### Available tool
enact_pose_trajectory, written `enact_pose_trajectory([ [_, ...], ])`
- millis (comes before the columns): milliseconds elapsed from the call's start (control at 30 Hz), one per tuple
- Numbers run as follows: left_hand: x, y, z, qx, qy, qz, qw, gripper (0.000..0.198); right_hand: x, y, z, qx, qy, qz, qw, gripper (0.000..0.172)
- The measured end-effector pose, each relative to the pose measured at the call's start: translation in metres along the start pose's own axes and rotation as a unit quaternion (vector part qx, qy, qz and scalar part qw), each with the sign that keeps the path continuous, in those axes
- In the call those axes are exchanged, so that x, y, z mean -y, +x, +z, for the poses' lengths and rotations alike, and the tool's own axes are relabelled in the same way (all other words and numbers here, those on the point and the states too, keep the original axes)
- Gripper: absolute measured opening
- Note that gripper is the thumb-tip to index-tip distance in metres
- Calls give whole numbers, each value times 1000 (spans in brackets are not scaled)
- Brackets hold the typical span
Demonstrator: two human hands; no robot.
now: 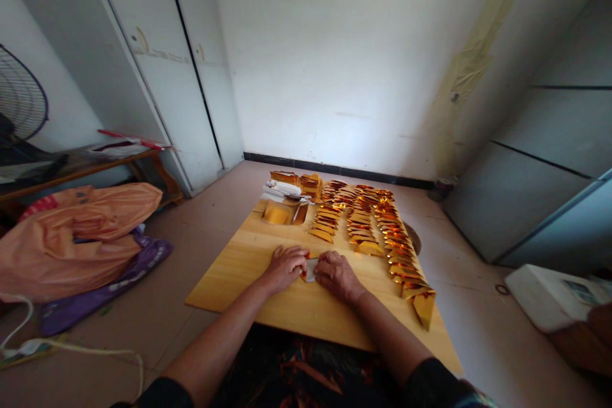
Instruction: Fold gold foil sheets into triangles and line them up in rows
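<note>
My left hand [285, 266] and my right hand [337, 275] rest side by side on a wooden board [248, 274], knuckles up. Both have their fingers curled onto a small piece of gold and white foil paper [310, 269] that shows between them. Beyond the hands, several rows of folded gold paper pieces [368, 220] run across the board toward its right edge. A stack of flat gold sheets [280, 212] lies at the board's far left corner.
An orange plastic bag [76, 236] lies on the floor at the left, over purple cloth. A fan [19, 102] and a low wooden bench stand behind it. White cupboard doors [162, 70] rise at the back left. A white box [549, 296] sits at the right.
</note>
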State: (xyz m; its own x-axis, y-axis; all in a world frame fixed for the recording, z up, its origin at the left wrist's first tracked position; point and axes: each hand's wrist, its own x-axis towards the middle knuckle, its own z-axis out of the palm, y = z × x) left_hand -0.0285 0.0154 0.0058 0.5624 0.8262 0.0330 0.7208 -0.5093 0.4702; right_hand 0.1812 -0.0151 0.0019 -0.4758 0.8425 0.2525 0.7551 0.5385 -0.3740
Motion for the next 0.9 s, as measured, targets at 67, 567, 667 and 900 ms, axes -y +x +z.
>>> enact_pose_trajectory([
  [67, -2, 0, -1, -1, 4, -3, 1000, 23, -1, 2, 2, -8, 5, -13, 1000, 9],
  [567, -4, -3, -2, -6, 0, 2, 1000, 8, -7, 7, 5, -49, 219, -75, 972, 21],
  [667, -4, -3, -2, -10, 1, 7, 1000, 8, -10, 5, 9, -38, 203, -69, 976, 17],
  [900, 1, -2, 2, -8, 11, 10, 1000, 10, -10, 15, 2, 9, 216, -34, 976, 9],
])
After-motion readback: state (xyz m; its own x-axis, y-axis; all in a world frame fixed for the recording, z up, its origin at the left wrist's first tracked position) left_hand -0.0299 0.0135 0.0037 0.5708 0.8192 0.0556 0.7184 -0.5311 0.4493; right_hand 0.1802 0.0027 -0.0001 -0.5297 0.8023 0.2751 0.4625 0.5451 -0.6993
